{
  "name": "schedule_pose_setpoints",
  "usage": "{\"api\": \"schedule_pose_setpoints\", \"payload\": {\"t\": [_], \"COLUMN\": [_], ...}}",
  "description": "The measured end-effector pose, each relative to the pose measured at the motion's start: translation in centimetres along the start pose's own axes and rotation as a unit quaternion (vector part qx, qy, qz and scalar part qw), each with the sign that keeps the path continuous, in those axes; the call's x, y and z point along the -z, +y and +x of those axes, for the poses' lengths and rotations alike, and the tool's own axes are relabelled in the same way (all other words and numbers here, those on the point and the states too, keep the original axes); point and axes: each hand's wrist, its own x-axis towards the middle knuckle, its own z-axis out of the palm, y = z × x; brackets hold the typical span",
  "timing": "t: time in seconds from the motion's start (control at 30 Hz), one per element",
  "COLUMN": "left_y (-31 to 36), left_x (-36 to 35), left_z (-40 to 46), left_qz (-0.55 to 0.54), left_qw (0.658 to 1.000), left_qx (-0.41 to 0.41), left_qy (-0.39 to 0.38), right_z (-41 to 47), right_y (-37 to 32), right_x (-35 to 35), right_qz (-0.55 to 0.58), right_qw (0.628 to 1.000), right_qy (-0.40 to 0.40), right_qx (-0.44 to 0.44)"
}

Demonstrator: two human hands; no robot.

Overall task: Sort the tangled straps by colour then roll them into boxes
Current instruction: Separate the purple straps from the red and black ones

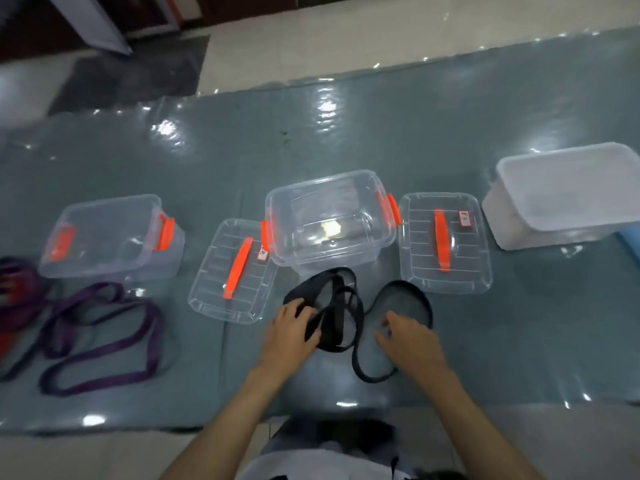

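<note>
A black strap (341, 306) lies in loose, tangled loops on the table just in front of the middle clear box (346, 181). My left hand (292, 329) grips the left part of that tangle, fingers and thumb curled round the webbing. With bent fingers, my right hand (407, 339) rests inside the strap's right-hand loop, holding nothing that I can see. A purple strap (104, 341) sprawls in loops at the left. A bit of red strap (5, 289) shows at the far left edge. Another clear box (104, 206) with orange latches stands at the left.
Two clear lids with orange handles lie flat: one lid (214, 299) left of the middle box, the other lid (415, 258) right of it. A white lidded box (568, 195) stands at the far right, a blue object (631, 242) beside it. Glossy plastic covers the table.
</note>
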Motion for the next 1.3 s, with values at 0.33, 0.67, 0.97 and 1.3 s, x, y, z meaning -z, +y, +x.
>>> {"api": "schedule_pose_setpoints", "payload": {"t": [0.33,0.67,0.97,1.3], "left_y": [-4.7,-18.2,-38.5,-50.3], "left_x": [5.1,10.6,14.9,20.6], "left_z": [-6.1,-11.6,-13.4,-16.2], "left_qz": [0.087,0.068,0.064,0.015], "left_qw": [0.990,0.966,0.977,0.979], "left_qx": [0.067,0.153,0.129,0.135], "left_qy": [0.093,0.195,0.158,0.154], "right_z": [2.7,2.6,3.5,2.2], "right_y": [-9.4,-27.2,-46.1,-59.5], "right_x": [1.2,-4.1,-12.4,-15.6], "right_qz": [-0.072,-0.090,-0.125,-0.122], "right_qw": [0.970,0.940,0.949,0.949], "right_qy": [0.006,0.007,0.019,0.004], "right_qx": [0.230,0.329,0.287,0.292]}}
